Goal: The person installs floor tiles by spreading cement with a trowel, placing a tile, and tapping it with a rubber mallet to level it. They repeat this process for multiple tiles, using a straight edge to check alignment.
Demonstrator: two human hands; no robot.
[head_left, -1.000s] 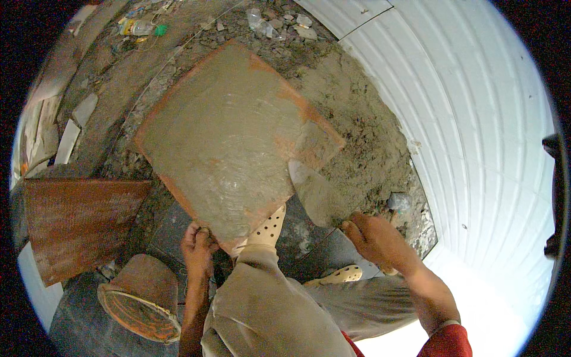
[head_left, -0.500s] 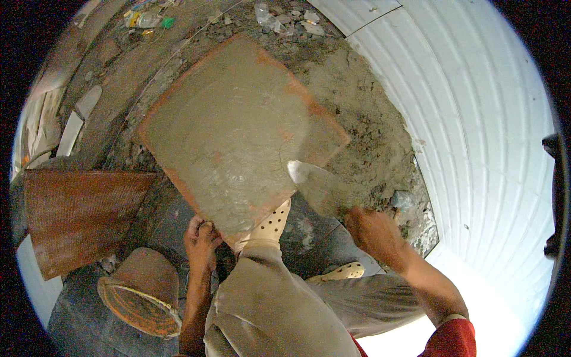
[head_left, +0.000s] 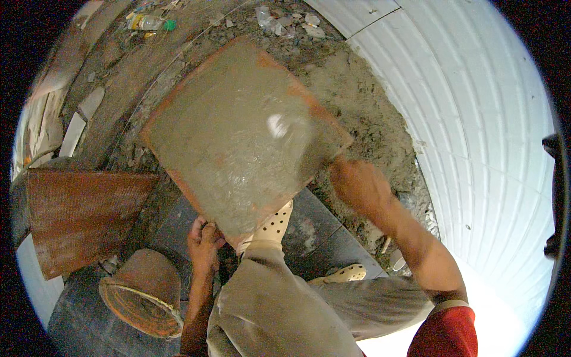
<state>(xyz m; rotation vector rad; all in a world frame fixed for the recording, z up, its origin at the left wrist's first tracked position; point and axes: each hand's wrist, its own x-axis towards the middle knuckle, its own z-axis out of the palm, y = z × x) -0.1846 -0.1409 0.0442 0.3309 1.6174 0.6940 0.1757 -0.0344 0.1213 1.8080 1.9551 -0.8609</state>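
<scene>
An orange-edged square tile [head_left: 214,113] lies tilted before me, its face coated in wet grey cement. At its lower left corner, my left hand [head_left: 203,238] is closed on the edge. My right hand [head_left: 360,184] is closed on a trowel whose blade [head_left: 279,126] is motion-blurred over the right part of the coated face; its handle is hidden by my fingers. My foot in a cream perforated shoe [head_left: 273,223] is beside the tile's lower edge.
A brown tile [head_left: 86,217] and an overturned-looking rusty bucket [head_left: 140,288] lie at left. Grey mortar [head_left: 357,98] spreads right of the coated tile, beside a white ribbed wall [head_left: 476,119]. Plastic bottles [head_left: 146,22] and rubble lie at the top, dark floor slabs [head_left: 315,220] below.
My right hand and the trowel have moved up and left from the mortar at the tile's right onto its coated face. My left hand has stayed on the edge.
</scene>
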